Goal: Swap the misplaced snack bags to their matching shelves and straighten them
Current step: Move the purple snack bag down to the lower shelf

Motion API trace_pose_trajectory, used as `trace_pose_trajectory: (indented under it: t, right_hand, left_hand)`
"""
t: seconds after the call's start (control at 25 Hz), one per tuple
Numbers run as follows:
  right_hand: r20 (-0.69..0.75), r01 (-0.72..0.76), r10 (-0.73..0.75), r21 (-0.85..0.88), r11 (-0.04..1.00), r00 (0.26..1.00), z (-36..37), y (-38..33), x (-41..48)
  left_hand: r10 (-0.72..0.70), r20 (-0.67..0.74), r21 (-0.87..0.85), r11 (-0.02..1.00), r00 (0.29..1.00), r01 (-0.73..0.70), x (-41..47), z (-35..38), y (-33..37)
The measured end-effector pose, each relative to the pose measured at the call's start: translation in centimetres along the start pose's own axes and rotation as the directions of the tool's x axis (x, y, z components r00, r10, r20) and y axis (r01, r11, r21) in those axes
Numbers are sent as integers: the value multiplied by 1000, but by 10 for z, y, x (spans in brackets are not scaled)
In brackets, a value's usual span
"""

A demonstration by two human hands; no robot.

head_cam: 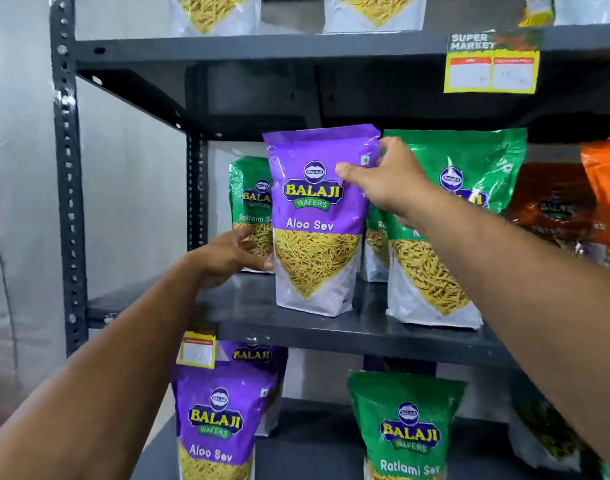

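A purple Aloo Sev bag (317, 216) stands upright on the middle shelf (331, 332) among green Ratlami Sev bags. My right hand (383, 181) pinches its upper right corner. My left hand (232, 254) rests against its lower left edge, in front of a green bag (249, 199) behind it. A larger green bag (449, 237) stands just to the right. On the lower shelf, a purple Aloo Sev bag (216, 424) stands at the left and a green Ratlami Sev bag (405, 431) stands to its right.
Orange snack bags (556, 209) fill the right of the middle shelf. A yellow price tag (490, 69) hangs from the upper shelf edge, a smaller one (196, 351) from the middle shelf. The rack's dark metal post (67, 188) stands at left beside a grey wall.
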State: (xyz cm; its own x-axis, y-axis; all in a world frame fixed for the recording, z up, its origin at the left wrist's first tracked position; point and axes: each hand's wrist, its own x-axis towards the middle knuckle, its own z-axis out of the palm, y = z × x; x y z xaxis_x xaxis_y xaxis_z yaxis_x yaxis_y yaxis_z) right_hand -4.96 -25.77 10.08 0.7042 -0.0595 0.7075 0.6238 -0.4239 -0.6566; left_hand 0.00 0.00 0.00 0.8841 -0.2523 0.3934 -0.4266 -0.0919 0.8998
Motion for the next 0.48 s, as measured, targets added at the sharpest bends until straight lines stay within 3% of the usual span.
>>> trace_pose_trajectory:
  t: [0.12,0.28,0.36,0.48]
  right_hand:
    - [-86,-34,27,-80,996,996,11,-2,29]
    - [-193,-47,35,-57,997,981,26,8,45]
    - [-214,-18,20,8,1000,977,27,10,46]
    - [-158,34,8,261,965,987,26,10,42]
  left_hand:
    - [-84,145,-82,992,986,96,18,-14,-10]
    - [-43,291,-128,988,956,84,42,-13,-23]
    - [-6,296,-142,989,955,50,47,-3,-27]
    - [23,317,-125,992,948,18,48,8,-33]
